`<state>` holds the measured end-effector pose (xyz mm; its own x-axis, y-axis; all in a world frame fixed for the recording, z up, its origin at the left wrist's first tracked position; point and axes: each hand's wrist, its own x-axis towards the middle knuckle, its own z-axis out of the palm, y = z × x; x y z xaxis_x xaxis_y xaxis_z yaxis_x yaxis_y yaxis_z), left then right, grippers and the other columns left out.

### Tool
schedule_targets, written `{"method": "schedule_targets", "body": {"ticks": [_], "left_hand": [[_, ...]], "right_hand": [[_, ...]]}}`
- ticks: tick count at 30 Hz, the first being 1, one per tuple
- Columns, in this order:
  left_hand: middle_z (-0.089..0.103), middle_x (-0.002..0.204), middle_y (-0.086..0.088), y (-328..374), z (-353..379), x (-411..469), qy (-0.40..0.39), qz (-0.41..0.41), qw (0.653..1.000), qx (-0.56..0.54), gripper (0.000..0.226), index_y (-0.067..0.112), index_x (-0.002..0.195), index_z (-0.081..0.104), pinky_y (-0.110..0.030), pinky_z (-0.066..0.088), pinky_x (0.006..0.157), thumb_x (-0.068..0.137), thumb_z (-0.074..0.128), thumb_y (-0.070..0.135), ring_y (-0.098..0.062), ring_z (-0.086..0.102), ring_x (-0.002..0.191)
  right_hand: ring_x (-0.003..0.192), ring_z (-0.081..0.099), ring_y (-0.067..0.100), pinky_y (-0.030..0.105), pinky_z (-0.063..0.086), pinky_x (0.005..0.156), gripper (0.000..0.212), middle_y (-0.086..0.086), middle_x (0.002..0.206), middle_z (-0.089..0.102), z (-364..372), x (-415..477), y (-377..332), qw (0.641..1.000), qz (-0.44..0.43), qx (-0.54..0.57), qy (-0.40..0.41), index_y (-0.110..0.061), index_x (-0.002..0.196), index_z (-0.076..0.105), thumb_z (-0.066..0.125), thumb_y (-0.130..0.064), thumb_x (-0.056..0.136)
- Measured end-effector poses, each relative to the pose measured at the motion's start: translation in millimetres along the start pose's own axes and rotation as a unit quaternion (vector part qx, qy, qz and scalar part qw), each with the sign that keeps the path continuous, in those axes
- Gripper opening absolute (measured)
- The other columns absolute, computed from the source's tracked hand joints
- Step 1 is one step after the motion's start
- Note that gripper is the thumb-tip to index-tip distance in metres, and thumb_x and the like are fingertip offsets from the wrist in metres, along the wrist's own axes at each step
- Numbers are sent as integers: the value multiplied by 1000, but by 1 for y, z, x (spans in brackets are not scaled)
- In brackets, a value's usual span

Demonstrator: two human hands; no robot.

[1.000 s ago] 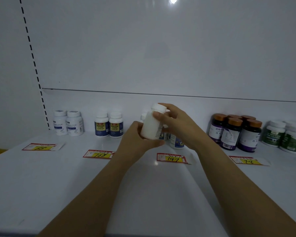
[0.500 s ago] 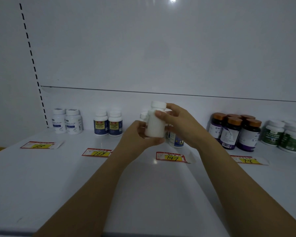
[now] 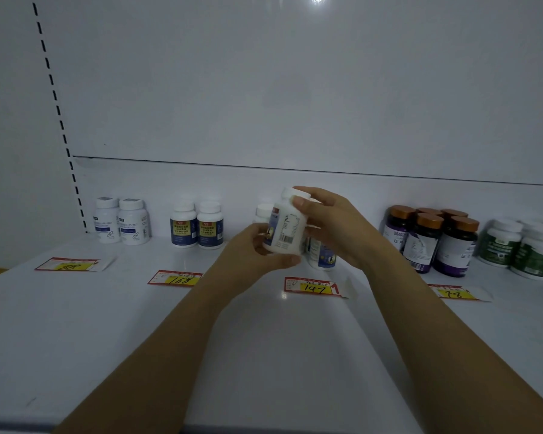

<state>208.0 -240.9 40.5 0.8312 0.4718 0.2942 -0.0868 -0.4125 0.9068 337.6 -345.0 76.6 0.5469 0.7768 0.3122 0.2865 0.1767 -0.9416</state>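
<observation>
You've got the white bottle point(image 3: 286, 228) lifted off the shelf point(image 3: 264, 355), between your left hand point(image 3: 251, 255) at its base and your right hand point(image 3: 333, 227) near its white cap point(image 3: 292, 193). It's nearly upright, cap leaning slightly right. Barcode and fine print face you; the label's left edge is dark blue

Bottle point(image 3: 285, 228) between both hands point(image 3: 253, 249) — above shelf point(image 3: 264, 339), before standing bottles point(image 3: 322, 253).
</observation>
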Motion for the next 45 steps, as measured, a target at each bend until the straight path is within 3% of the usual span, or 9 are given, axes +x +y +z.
{"method": "schedule_targets", "body": {"ticks": [8, 14, 16, 18, 23, 29, 34, 38, 45], "left_hand": [[64, 97, 10, 0, 0, 0, 49, 16, 998, 31, 52, 22, 107, 51, -16, 52, 72, 66, 84, 22, -4, 63, 86], [62, 94, 22, 4, -1, -1, -49, -21, 998, -35, 31, 35, 105, 53, -9, 45, 72, 80, 71, 27, 7, 59, 85], [62, 96, 20, 3, -1, 0, -50, -27, 998, -37, 29, 34, 106, 54, -17, 42, 82, 82, 69, 27, 5, 58, 89], [63, 97, 19, 1, -2, 1, -43, -20, 998, -29, 30, 33, 105, 55, -15, 43, 78, 81, 71, 24, 4, 59, 89], [63, 93, 18, -3, -5, 2, 20, 9, 1000, -3, 36, 33, 98, 55, -9, 47, 69, 75, 77, 17, 3, 61, 85], [61, 105, 9, -13, -8, 8, 159, 84, 981, 67, 54, 20, 112, 55, -8, 44, 71, 67, 82, 10, -7, 58, 95], [56, 108, 7, -16, -10, 12, 237, 153, 953, 113, 55, 9, 119, 55, 4, 39, 71, 70, 80, 10, -8, 52, 98], [62, 115, -4, -15, -11, 12, 273, 188, 935, 126, 55, 7, 120, 55, 6, 36, 76, 71, 80, 11, -9, 53, 102], [62, 117, -7, -14, -10, 12, 274, 189, 934, 129, 56, 6, 121, 55, 6, 36, 77, 71, 80, 12, -8, 51, 102]], "right_hand": [[105, 66, 20, 32, 55, 85, 31, 2, 117, 66, 3, 0, -1, 999, -15, 36, -32, -23, 126, 57, 52, -21, 95], [109, 64, 24, 34, 55, 85, 32, 7, 122, 65, -4, -1, -4, 995, -20, 87, -43, -16, 128, 55, 47, -12, 97], [109, 64, 22, 31, 56, 83, 33, 5, 121, 66, -5, -2, -6, 994, -20, 91, -58, -16, 129, 54, 46, -11, 97], [109, 65, 21, 30, 56, 83, 33, 2, 120, 66, -4, -3, -6, 994, -19, 82, -70, -17, 129, 53, 46, -11, 97], [109, 63, 15, 34, 53, 93, 32, -5, 120, 64, -1, -6, -7, 997, -34, -37, -54, -28, 125, 56, 55, -20, 94], [103, 62, 2, 15, 54, 73, 36, -14, 108, 65, 19, -10, -15, 989, -117, -87, -3, -27, 108, 57, 74, -16, 78], [104, 60, 6, 26, 56, 83, 43, -15, 104, 62, 39, -16, -15, 963, -219, -160, 9, -27, 102, 53, 80, -14, 71], [101, 60, 8, 24, 54, 86, 42, -8, 105, 63, 47, -20, -15, 931, -305, -197, 25, -20, 104, 52, 80, -14, 73], [101, 59, 7, 22, 52, 87, 42, -5, 106, 62, 48, -20, -14, 920, -327, -211, 36, -19, 104, 51, 79, -18, 74]]}}
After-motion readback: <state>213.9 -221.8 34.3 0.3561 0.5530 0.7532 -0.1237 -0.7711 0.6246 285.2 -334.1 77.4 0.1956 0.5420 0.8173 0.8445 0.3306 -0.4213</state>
